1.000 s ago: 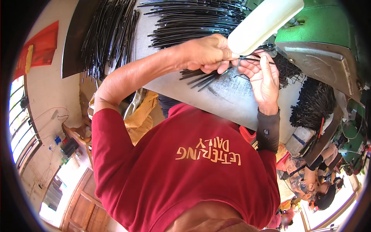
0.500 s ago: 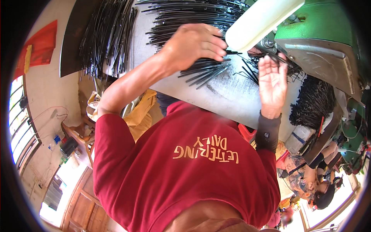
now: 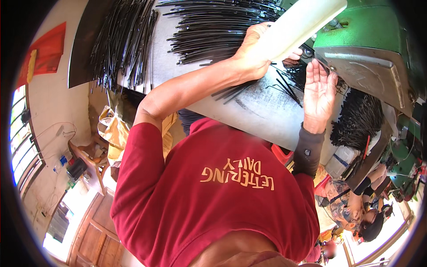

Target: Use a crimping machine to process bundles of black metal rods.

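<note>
Many thin black metal rods (image 3: 209, 31) are being kept in heaps across the grey worktable (image 3: 262, 120), too many to count, their long axes running mostly left to right. One left hand (image 3: 253, 51) is being closed around one long white plastic bottle (image 3: 298, 24), which is being held slanting up to the right above the rods. One right hand (image 3: 318, 91) is being held open and empty, fingers straight, just below the green machine (image 3: 378, 58) and nearest a few loose rods.
</note>
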Demonstrator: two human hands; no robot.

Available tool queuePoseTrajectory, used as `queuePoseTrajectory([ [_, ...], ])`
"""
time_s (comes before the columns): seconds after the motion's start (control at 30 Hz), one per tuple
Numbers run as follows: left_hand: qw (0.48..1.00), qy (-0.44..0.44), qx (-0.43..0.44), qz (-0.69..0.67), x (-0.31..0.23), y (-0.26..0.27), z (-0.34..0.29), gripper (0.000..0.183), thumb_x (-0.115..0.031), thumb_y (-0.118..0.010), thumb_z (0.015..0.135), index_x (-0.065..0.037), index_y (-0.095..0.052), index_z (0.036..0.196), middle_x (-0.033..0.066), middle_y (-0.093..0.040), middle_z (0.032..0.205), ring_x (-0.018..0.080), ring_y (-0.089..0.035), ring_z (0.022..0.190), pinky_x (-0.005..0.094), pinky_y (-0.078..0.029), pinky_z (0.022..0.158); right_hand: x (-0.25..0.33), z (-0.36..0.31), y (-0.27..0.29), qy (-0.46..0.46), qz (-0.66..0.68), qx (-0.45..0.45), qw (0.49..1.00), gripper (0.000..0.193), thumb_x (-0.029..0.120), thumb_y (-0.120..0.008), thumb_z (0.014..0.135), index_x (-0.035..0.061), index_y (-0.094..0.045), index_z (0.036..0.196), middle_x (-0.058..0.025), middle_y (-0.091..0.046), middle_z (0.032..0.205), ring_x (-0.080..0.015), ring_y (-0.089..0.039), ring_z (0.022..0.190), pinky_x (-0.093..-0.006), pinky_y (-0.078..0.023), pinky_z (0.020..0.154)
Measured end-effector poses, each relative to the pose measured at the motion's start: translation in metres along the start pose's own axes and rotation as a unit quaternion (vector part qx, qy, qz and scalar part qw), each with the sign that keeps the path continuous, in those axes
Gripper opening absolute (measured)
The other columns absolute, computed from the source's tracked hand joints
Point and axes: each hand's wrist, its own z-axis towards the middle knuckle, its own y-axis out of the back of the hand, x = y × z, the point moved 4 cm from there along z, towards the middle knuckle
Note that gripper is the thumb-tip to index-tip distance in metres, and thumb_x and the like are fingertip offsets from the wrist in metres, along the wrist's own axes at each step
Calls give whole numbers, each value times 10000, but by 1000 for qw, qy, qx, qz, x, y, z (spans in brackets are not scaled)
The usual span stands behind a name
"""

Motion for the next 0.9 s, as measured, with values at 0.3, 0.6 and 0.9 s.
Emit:
queuePoseTrajectory([
  [0.3, 999, 0, 8, 53, 1, -4, 6, 311, -197, -478, 966, 86, -435, 1090, 277, -612, 896, 330, -664, 766, 390, -583, 719, 1, -3, 3, 4, -39, -43, 998, 258, 257, -481, 970, 40, -551, 1091, -216, -599, 1094, -333, -568, 1088, -488, -429, 1009],
  [0.6, 986, 38, -57, 150, -27, -5, 13, 189, -41, -413, 940, 128, -499, 943, 358, -586, 964, 418, -647, 887, 469, -568, 820, 73, -69, 14, -37, -481, -29, 876, 240, 133, -557, 924, -15, -607, 1106, -91, -650, 920, -143, -630, 763, -271, -516, 704],
  [0.9, 977, 160, 84, 116, 3, -31, -31, 283, -188, -559, 931, 54, -536, 1075, 177, -647, 799, 259, -676, 703, 360, -587, 657, 171, -43, 22, 340, -889, 20, 307, 118, 44, -688, 751, 70, -687, 866, -55, -629, 858, -207, -602, 687, -304, -493, 602],
])
